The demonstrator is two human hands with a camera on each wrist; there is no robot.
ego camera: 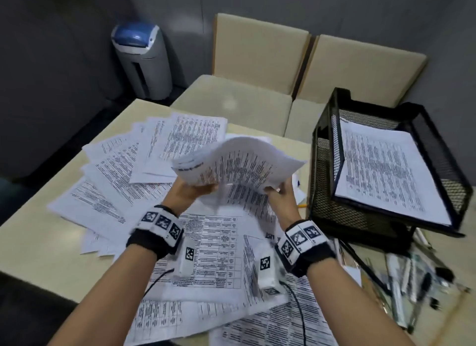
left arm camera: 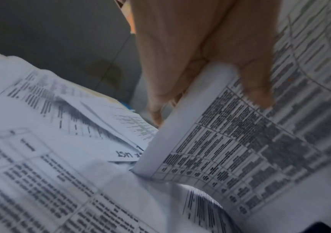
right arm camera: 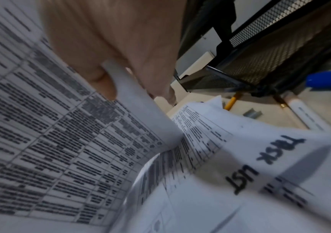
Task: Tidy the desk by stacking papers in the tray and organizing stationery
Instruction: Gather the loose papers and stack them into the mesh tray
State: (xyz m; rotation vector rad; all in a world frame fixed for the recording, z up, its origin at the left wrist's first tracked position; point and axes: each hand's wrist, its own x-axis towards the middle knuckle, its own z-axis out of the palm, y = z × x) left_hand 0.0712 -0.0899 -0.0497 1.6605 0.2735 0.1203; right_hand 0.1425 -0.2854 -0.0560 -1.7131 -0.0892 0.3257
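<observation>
A bundle of printed papers is lifted above the desk, bowed upward in the middle. My left hand grips its left edge, thumb on the printed face and fingers underneath. My right hand pinches the bundle's right edge the same way. A black mesh tray stands at the right, and its tilted top tier holds a stack of sheets. Many loose printed sheets lie fanned over the desk, one headed "Task list". Pens and other stationery lie scattered at the right front.
Two beige padded chairs stand behind the desk. A grey bin with a blue lid is on the floor at the back left. A yellow pencil and a blue-capped item lie beside the tray's base.
</observation>
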